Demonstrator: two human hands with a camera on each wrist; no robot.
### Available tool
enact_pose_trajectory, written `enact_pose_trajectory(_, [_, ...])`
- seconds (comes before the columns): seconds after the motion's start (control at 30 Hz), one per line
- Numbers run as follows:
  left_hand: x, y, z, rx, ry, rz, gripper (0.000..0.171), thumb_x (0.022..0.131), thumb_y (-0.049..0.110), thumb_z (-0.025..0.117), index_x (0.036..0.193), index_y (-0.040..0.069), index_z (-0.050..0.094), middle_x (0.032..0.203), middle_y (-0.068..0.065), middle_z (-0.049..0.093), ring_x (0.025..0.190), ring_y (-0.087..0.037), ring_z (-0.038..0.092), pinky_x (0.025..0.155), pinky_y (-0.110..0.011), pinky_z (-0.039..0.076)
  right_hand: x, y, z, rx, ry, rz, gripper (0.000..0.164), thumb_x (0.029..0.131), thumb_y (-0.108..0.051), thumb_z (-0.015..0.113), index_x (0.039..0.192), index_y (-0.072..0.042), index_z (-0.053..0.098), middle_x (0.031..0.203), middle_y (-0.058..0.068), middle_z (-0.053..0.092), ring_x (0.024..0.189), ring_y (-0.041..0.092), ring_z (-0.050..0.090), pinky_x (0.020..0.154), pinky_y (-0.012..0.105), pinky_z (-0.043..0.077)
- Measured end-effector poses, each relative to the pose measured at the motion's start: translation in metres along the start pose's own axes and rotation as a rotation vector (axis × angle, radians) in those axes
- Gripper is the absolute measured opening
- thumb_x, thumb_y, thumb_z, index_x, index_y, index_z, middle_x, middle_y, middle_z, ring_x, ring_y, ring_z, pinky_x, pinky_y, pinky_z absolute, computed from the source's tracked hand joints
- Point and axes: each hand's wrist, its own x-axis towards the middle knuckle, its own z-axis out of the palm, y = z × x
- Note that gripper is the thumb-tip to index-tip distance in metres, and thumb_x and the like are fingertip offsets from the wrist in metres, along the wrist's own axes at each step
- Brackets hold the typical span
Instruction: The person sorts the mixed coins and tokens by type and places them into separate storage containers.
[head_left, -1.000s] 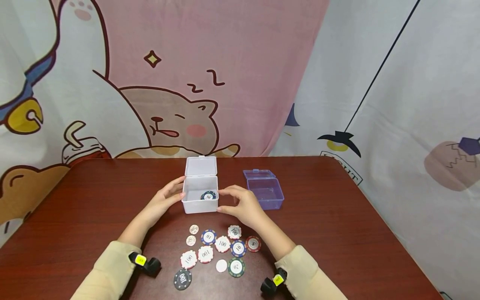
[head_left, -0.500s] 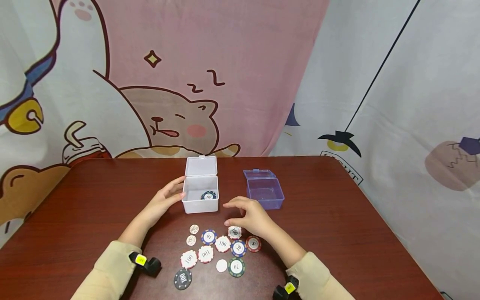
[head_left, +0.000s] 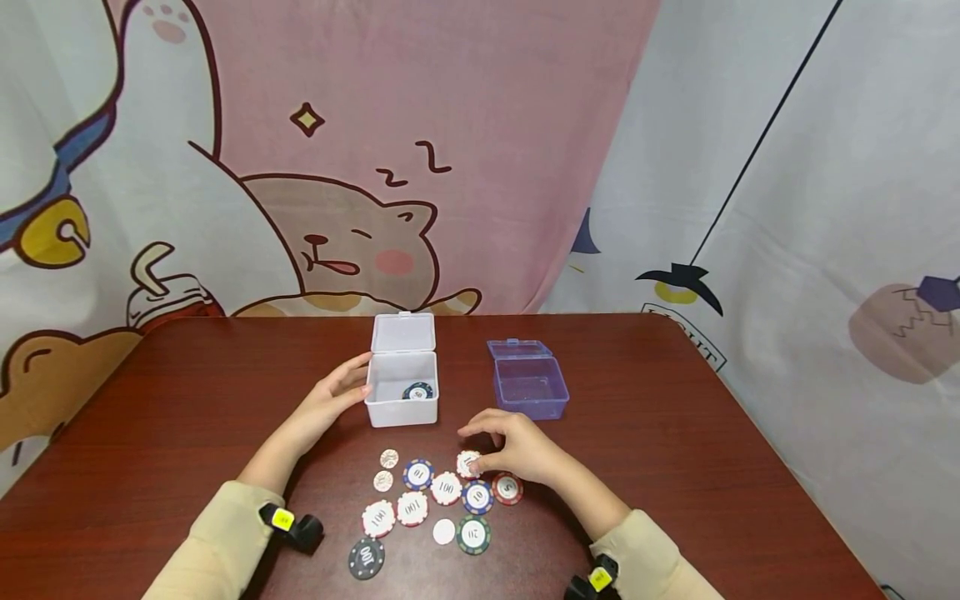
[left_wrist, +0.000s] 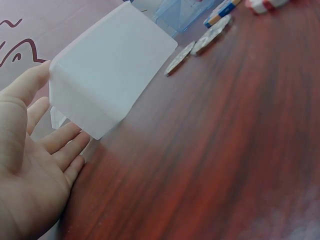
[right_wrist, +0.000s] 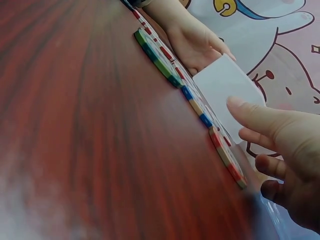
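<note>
My left hand (head_left: 326, 407) rests at the left side of a white plastic box (head_left: 402, 413), its thumb at the rim and its fingers extended along the wall in the left wrist view. The box's lid (head_left: 402, 333) stands up at the back, and a dark poker chip (head_left: 417, 392) lies inside. My right hand (head_left: 521, 448) hovers low over the chips, thumb and fingers apart and nothing between them. Its thumb overlaps a white poker chip (head_left: 467, 460) in the head view. Close by lie a blue chip (head_left: 477, 497) and a red chip (head_left: 507, 488).
A translucent purple box (head_left: 531, 400) with its lid up stands right of the white one. Several white, blue, black (head_left: 366, 558) and green (head_left: 474, 534) chips lie nearer me, with two small pale discs (head_left: 383, 481). The wooden table (head_left: 675, 467) meets a printed curtain behind.
My right hand has left the white box's right side and moved down and right to the chips. My left hand has stayed at the box.
</note>
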Motion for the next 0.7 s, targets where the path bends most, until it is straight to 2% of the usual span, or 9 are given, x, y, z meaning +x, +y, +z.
enact_pose_trajectory(0.5, [0.0002,-0.0007,-0.0001,-0.002,0.004,-0.003,0.058,0.096,0.016,0.058,0.148,0.011,0.033,0.143,-0.023,0.040,0.129,-0.036,0.038,0.102,-0.055,0.027,-0.0080,0.0070,-0.0079,0.026,-0.128,0.019,0.045,0.075,-0.014,0.082,0.118,-0.014,0.069,0.114,-0.008,0.060,0.076,0.010,0.049,0.067,0.025,0.043])
enact_pose_trajectory(0.7, [0.0000,-0.0001,-0.0001,-0.001,0.004,-0.004,0.059,0.096,0.016,0.058,0.148,0.010,0.033,0.143,-0.024,0.040,0.129,-0.037,0.038,0.102,-0.055,0.027,-0.0065,0.0087,-0.0086,0.003,-0.163,-0.021,0.046,0.076,-0.015,0.082,0.120,-0.013,0.068,0.113,-0.008,0.058,0.078,0.009,0.049,0.068,0.024,0.043])
